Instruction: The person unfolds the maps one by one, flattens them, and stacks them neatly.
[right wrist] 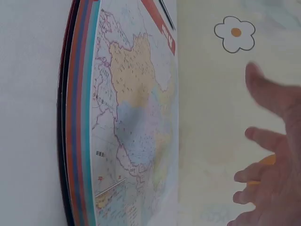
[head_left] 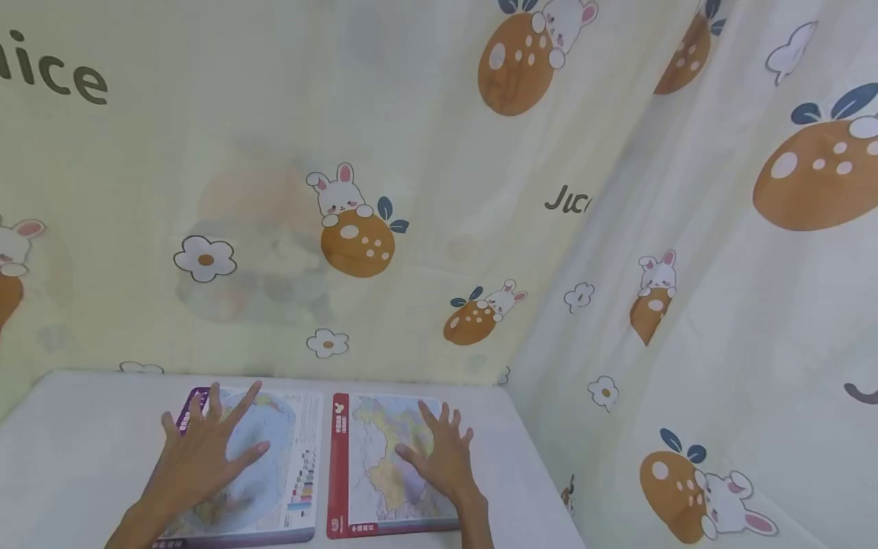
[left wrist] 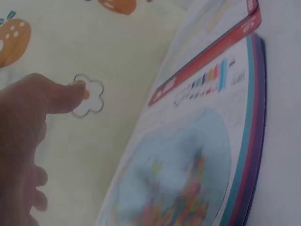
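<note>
Two flat map boards lie side by side on a white table. The left one, a world map board (head_left: pixel 274 473) with a purple edge, shows a pale blue globe shape and a strip of small coloured pictures. My left hand (head_left: pixel 199 457) is over it, fingers spread and holding nothing. Beside it is a red-bordered map board (head_left: pixel 384 457) with patches of yellow, green and lilac. My right hand (head_left: pixel 446 461) is over its right side, fingers spread. Both wrist views show layered coloured edges on the boards; the right wrist view shows the right hand apart from the surface.
The white table (head_left: pixel 68 442) extends left of the boards and a little to their right. Behind it hangs a pale yellow curtain (head_left: pixel 425 152) printed with rabbits, orange fruit and flowers. Another stretch of printed curtain (head_left: pixel 720 366) runs along the right side.
</note>
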{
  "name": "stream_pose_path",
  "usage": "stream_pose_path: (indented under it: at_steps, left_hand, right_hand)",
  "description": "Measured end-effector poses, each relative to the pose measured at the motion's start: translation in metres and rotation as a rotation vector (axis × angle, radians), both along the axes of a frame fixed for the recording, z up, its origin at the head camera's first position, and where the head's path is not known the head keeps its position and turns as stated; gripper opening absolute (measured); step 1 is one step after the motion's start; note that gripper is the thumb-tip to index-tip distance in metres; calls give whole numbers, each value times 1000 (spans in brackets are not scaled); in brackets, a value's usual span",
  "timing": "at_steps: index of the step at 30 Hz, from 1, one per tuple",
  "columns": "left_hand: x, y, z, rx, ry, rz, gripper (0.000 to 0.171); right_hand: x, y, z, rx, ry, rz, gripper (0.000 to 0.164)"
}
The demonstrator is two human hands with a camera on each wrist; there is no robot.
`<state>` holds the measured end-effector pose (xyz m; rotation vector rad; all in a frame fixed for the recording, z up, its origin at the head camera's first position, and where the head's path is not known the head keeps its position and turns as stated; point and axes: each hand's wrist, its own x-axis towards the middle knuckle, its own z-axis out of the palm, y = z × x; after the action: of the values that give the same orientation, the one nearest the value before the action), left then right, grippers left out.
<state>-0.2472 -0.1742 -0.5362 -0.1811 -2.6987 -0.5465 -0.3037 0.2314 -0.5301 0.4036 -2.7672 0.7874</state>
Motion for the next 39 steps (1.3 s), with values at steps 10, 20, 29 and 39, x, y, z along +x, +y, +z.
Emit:
stream_pose_path:
  at_steps: [10,20,29,39]
  left_hand:
    - [-6,70,6,430,-163,5,52]
    - [-16,138,-8,689,-355,62,39]
    - [-15,166,-11,721,-435,34,27]
    - [-9,182,-3,703,-451,37,33]
  right_hand:
    - [0,26,-6,23,163,-233,37]
    - [0,38,-18,-71,157,-338,23]
    - [0,42,-29,-155,106,-490,15]
    - [3,44,-47,-249,1,-536,9]
